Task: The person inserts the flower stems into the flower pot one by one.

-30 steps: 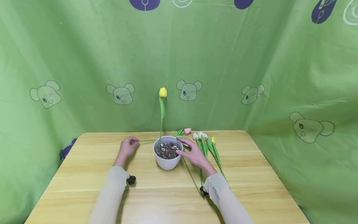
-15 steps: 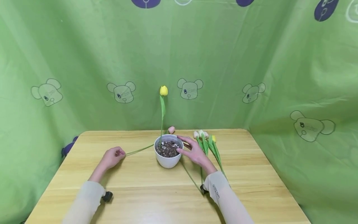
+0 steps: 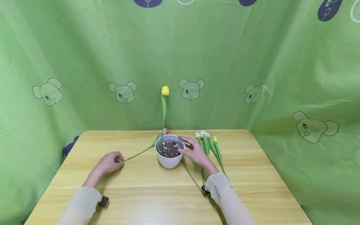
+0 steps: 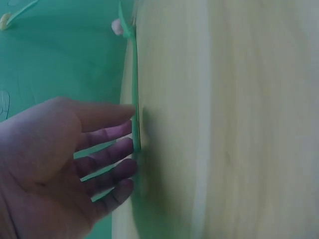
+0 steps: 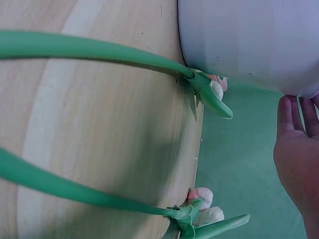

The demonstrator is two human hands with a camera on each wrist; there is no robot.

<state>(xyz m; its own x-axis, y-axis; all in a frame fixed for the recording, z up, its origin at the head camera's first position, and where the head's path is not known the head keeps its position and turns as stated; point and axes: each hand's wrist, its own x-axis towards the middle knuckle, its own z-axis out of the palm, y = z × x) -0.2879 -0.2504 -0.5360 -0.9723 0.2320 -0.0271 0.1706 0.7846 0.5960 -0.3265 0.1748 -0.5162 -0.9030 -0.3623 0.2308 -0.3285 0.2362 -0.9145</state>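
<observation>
A white flowerpot (image 3: 168, 162) with dark soil stands mid-table, a yellow tulip (image 3: 165, 91) upright in it. To the left, my left hand (image 3: 109, 163) pinches the lower stem of a pink tulip (image 3: 137, 154). That tulip lies slantwise toward the pot, its head partly hidden behind the rim. The left wrist view shows thumb and fingertips on the green stem (image 4: 134, 74). My right hand (image 3: 197, 154) holds the pot's right side, thumb over the rim; the right wrist view has its fingers (image 5: 285, 114) against the outer wall.
Several pale tulips (image 3: 203, 135) and another yellow tulip (image 3: 215, 139) lie right of the pot, partly under the right arm. One bare stem (image 3: 192, 176) runs toward the right wrist. A green curtain (image 3: 225, 62) hangs behind the wooden table (image 3: 157, 203).
My left hand has moved left and nearer the body, pulling the pink tulip along; its head slid leftward behind the pot. My right hand stays at the pot.
</observation>
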